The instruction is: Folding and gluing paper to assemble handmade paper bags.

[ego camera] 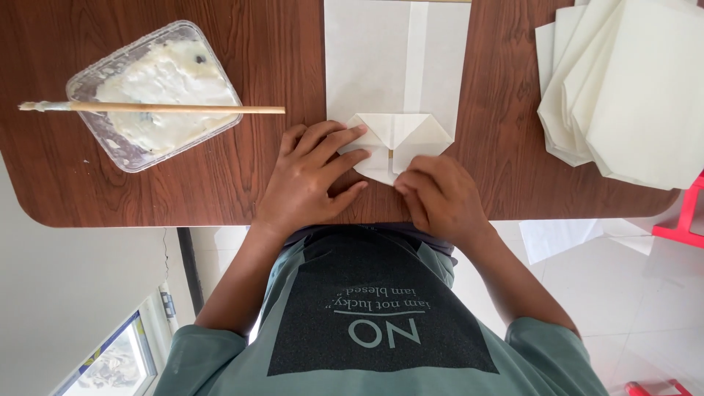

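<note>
So the white paper bag (397, 70) lies flat on the brown wooden bench (279, 59), running from the far edge toward the near edge, roughly in the middle. Its far end is cut off by the top of the picture. The near end is folded into a diamond-ish shape with triangular flaps (400, 139), and there's a lighter strip running lengthwise down the sheet.

Both hands are on that folded end. The left hand (312, 180) is spread flat, fingers pressing down on the left flap, not gripping anything. The right hand (440, 194) is curled over the near tip of the fold, fingertips bunched on the paper; it covers that tip, so I can't tell whether it's pinching the edge or just pressing it.

Off toward the left end of the bench sits a clear plastic tub (155, 95) with white paste in it, and a thin wooden stick (158, 108) lies across its rim, its left tip smeared white. At the far right corner there's a fanned stack of white paper sheets (623, 88), partly cut off by the picture edges.

Beyond the near edge you get the person's grey-green shirt (220, 359), and some loose white sheets on the floor (561, 236), half hidden under the bench.
</note>
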